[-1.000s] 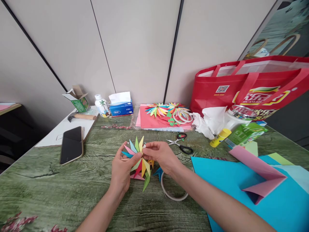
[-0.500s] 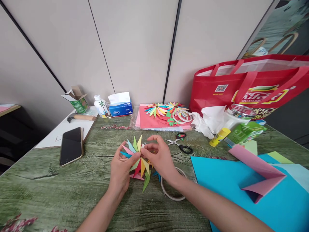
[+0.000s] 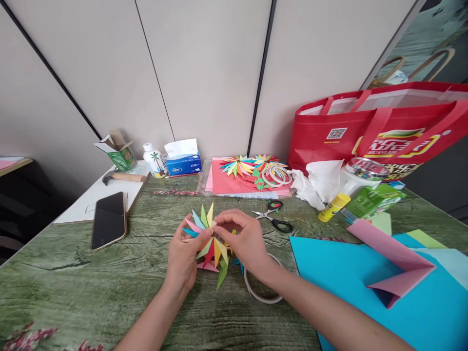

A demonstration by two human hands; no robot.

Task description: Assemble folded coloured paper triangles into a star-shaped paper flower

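Between my two hands is a multicoloured folded paper star (image 3: pixel 209 251) with pointed yellow, green, blue, pink and red rays. My left hand (image 3: pixel 185 251) grips its left side, thumb over the centre. The fingers of my right hand (image 3: pixel 245 239) are pinched at the star's upper right near the centre; whatever lies between those fingertips is hidden. Loose folded paper pieces, one of them a green piece (image 3: pixel 222 275), lie just below the star. A roll of white tape (image 3: pixel 261 298) lies on the table partly under my right wrist.
Black-handled scissors (image 3: pixel 281 225) lie open beyond my right hand. Blue paper (image 3: pixel 336 287) with folded pink paper (image 3: pixel 398 256) spreads at right. Behind stand a glue stick (image 3: pixel 334 207), red bag (image 3: pixel 329 129), tissue pack (image 3: pixel 184 164) and bottle (image 3: pixel 155 161). A phone (image 3: pixel 108 222) and hammer (image 3: pixel 126 177) lie left.
My right hand's raised fingers have curled down and closed in toward the thumb at the star. My left hand and the star have stayed nearly in place.
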